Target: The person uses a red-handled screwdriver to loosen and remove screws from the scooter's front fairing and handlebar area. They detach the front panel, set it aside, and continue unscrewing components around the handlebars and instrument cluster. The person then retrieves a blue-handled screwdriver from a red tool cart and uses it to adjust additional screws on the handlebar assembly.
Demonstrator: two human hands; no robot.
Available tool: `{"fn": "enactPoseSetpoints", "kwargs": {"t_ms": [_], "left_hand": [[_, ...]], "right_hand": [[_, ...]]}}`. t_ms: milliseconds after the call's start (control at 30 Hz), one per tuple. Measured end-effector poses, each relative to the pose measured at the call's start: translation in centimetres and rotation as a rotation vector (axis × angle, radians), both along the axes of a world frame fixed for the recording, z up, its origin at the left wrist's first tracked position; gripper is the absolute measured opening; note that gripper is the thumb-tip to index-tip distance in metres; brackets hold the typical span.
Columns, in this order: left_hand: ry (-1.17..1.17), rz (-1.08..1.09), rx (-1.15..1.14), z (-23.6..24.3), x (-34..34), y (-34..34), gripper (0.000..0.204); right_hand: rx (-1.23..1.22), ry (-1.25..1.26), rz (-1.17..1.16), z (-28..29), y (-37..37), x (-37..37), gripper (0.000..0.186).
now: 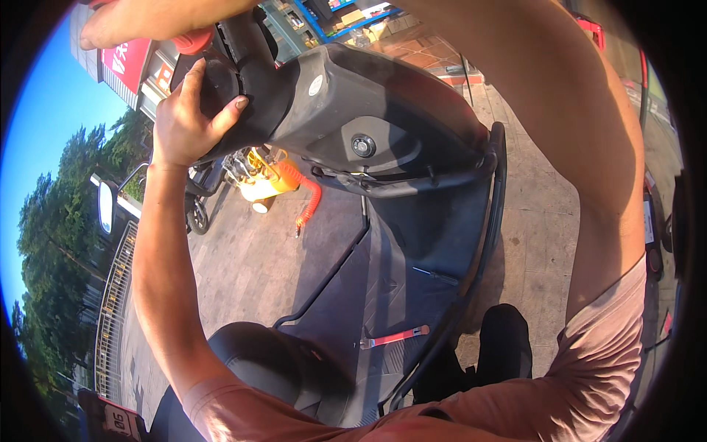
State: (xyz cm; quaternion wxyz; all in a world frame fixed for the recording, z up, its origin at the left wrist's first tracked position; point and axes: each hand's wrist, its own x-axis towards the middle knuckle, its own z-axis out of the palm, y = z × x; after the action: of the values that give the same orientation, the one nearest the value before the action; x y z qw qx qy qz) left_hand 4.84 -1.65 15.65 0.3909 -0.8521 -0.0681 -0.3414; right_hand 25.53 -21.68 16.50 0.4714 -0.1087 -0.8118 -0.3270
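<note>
My left hand [188,121] reaches up to the handlebar area of a dark scooter [390,110]. Its thumb and index finger are spread across a round black part [219,82] and press on its rim; the other fingers are mostly hidden. My right arm arches over the top of the view. My right hand [125,22] is at the upper left, cut off by the picture's edge, close to a red-orange rounded thing [193,41]; its grip cannot be made out. A keyhole lock [363,145] sits in the scooter's front panel.
On the scooter's footboard [331,295] lie a red-handled tool [395,337] and a thin screwdriver-like tool [436,275]. Beyond stands a yellow air compressor [269,180] with a coiled orange hose [309,202]. A mirror [107,206], the scooter seat [272,361] and shelves [339,22] surround the spot.
</note>
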Motion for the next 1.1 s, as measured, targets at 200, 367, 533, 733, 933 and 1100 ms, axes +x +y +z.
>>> {"fn": "enactPoseSetpoints", "kwargs": {"t_ms": [200, 367, 533, 733, 933, 1100], "left_hand": [[-0.018, -0.035, 0.028, 0.0, 0.0, 0.0, 0.078], [-0.049, -0.006, -0.055, -0.3, 0.0, -0.4, 0.073], [0.067, 0.071, -0.133, 1.0, -0.1, -1.7, 0.075], [-0.094, -0.307, -0.724, 0.6, -0.1, -2.0, 0.053], [-0.006, -0.025, -0.139, 0.2, 0.1, -1.2, 0.066], [-0.015, -0.064, -0.073, 0.2, -0.1, -0.7, 0.066]], "right_hand": [[0.005, 0.1, 0.117, -6.2, 1.4, 5.3, 0.037], [0.112, 0.209, 0.213, -10.4, 4.0, 5.2, 0.035], [0.189, 0.173, -0.112, -8.2, 3.4, 1.1, 0.034], [-0.001, 0.167, -0.179, -1.5, 2.5, -3.5, 0.025], [-0.275, 0.135, -0.232, 2.9, -1.0, -3.4, 0.022], [-0.046, 0.055, -0.064, 1.5, -1.2, -1.1, 0.021]]}}
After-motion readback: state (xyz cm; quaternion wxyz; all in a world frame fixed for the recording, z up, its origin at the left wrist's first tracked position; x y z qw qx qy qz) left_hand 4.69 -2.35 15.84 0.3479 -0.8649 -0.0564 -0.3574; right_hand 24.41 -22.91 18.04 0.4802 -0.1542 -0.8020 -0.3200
